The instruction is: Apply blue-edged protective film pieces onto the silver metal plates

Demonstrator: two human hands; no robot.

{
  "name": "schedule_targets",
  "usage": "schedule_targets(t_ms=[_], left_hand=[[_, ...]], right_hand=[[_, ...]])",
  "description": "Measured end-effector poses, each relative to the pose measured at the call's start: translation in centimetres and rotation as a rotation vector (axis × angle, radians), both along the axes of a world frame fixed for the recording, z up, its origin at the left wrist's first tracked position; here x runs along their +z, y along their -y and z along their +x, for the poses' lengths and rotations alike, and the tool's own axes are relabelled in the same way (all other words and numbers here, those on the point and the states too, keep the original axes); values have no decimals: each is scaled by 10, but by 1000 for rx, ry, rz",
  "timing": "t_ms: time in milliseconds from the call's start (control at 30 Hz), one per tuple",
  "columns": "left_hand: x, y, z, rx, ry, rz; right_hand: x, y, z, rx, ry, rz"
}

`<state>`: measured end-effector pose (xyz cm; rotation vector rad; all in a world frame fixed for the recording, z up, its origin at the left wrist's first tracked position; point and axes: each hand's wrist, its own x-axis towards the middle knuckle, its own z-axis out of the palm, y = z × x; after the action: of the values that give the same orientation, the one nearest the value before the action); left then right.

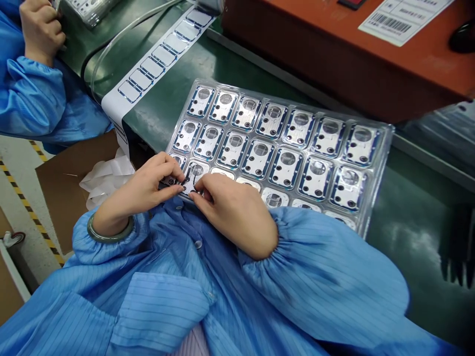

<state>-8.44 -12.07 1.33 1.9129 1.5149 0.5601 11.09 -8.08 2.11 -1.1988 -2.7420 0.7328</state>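
Note:
My left hand (pixel 150 180) and my right hand (pixel 235 205) meet over the near left part of a clear plastic tray (pixel 374 185). Thumb and forefinger of each are pinched at opposite sides of a thin dark-blue frame sticker (pixel 186 174), which lies over a silver plate (pixel 196 169) in the near row. Fingertips hide part of the sticker, so how far it touches the plate is unclear. Plates in the two far rows, such as this silver plate (pixel 288 165), have blue edging, a round window and small black rings. Nearer plates, like this one (pixel 274 198), show no blue edging.
A white backing strip (pixel 148 74) with blue-edged frames hangs over the green table's (pixel 159 121) edge. Beneath it is a cardboard box (pixel 61 198) with crumpled backing paper (pixel 107 180). An orange-red machine (pixel 334 64) stands behind the tray. Another person's hand (pixel 42 32) is at upper left.

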Motion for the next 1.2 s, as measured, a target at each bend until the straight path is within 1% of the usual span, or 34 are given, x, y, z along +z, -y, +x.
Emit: schedule_targets(t_ms=[100,200,267,367,433,533,667,767,833,900,967,1000,1133,1200], left_hand=[[-1,0,0,-2,-13,-7],[1,2,0,36,-12,22],[4,5,2,92,31,56],[10,11,8,168,181,108],[11,14,15,186,267,169],[10,13,26,198,277,304],[3,7,38,214,244,464],[-3,4,42,243,148,557],[-6,4,42,313,134,578],[-6,4,43,422,210,560],[-5,5,45,476,343,492],[-4,6,47,464,412,434],[-2,6,59,344,680,169],[-1,5,65,343,768,102]], right_hand=[[1,-1,-2,18,18,8],[0,-3,1,17,-66,-15],[-1,-5,6,-21,-199,-103],[-2,-7,14,-114,-479,-273],[-2,-6,18,-165,-656,-374],[-3,-5,21,-214,-831,-470],[-5,-4,25,-273,-925,-446],[-5,-4,27,-297,-947,-347],[-4,-5,29,-305,-949,-274],[-2,-5,30,-302,-960,-237],[-1,-6,30,-291,-978,-224],[-2,-6,30,-284,-986,-223],[-5,-6,29,-286,-1009,-221],[-7,-6,28,-305,-990,-220]])
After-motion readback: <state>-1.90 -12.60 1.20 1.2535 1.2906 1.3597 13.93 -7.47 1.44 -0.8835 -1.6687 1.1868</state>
